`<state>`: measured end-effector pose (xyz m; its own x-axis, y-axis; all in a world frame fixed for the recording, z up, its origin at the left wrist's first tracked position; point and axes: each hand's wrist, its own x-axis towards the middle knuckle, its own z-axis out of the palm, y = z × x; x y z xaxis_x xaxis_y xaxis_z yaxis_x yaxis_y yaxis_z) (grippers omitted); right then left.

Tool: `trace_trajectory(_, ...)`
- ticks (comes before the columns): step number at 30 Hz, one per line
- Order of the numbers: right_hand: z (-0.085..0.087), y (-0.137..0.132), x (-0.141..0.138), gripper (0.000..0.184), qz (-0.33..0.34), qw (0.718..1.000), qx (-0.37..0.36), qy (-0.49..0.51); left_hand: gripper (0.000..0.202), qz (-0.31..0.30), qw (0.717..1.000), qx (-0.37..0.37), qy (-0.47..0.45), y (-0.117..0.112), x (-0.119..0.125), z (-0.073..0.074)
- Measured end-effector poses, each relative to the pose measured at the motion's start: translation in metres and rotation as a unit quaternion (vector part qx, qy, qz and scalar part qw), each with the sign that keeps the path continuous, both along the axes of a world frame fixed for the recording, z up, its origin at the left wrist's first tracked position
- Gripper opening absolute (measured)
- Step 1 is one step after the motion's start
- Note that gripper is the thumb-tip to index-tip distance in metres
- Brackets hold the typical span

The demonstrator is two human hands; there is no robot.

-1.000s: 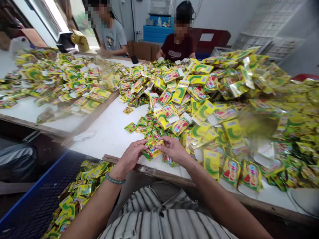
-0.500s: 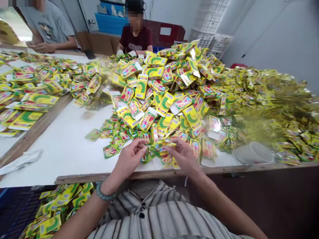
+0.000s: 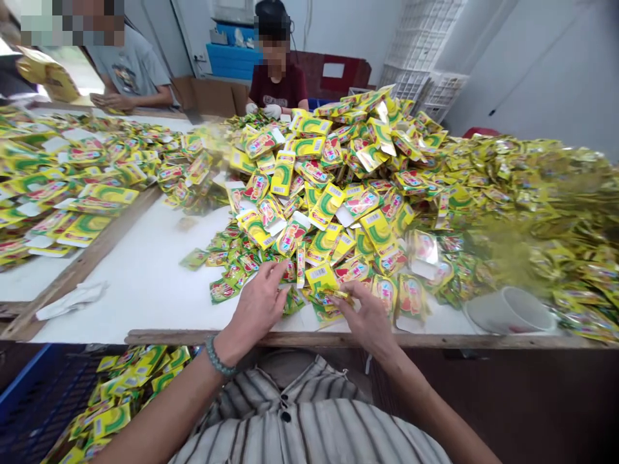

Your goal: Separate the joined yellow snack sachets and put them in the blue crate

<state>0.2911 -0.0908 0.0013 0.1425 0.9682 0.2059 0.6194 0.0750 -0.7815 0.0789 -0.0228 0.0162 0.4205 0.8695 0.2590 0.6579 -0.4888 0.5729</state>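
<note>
A huge heap of small yellow-green sachets (image 3: 367, 174) covers the white table (image 3: 145, 283). My right hand (image 3: 370, 316) is closed in a pinch on a small bunch of sachets (image 3: 325, 290) just above the table's near edge. My left hand (image 3: 258, 303) reaches into the loose sachets beside it, fingers stretched out and apart, its fingertips touching packets at the foot of the heap. A beaded bracelet sits on my left wrist.
A blue crate (image 3: 43, 406) with sachets in it stands low at my left. A white bowl (image 3: 512, 309) lies at the heap's right edge. A second table (image 3: 72, 187) at left is also covered in packets. Two other people (image 3: 278, 77) work at the far side.
Both hands held the bunch together a second ago. My left hand has let go and moved forward into the loose sachets; my right hand keeps the bunch. The view swung right.
</note>
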Motion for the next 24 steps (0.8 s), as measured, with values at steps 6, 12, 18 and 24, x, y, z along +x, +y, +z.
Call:
trace_trajectory(6, 0.037, 0.019, -0.022, 0.023, 0.234, 0.933, 0.207, -0.178, 0.054, 0.082, 0.922, -0.265, -0.271, 0.006, -0.04, 0.04)
trace_trajectory(12, 0.05, 0.026, -0.064, 0.018, 0.38, 0.844, 0.281, -0.255, 0.045, 0.054, 0.73, -0.554, -0.397, 0.003, -0.064, 0.036)
trace_trajectory(18, 0.025, 0.04, -0.083, 0.026, 0.352, 0.878, 0.255, -0.201, 0.039, 0.08, 0.792, -0.458, -0.396, -0.013, -0.082, 0.012)
trace_trajectory(24, 0.018, 0.052, -0.098, 0.022, 0.36, 0.882, 0.248, -0.175, 0.04, 0.032, 0.907, -0.336, -0.253, -0.015, -0.093, 0.016)
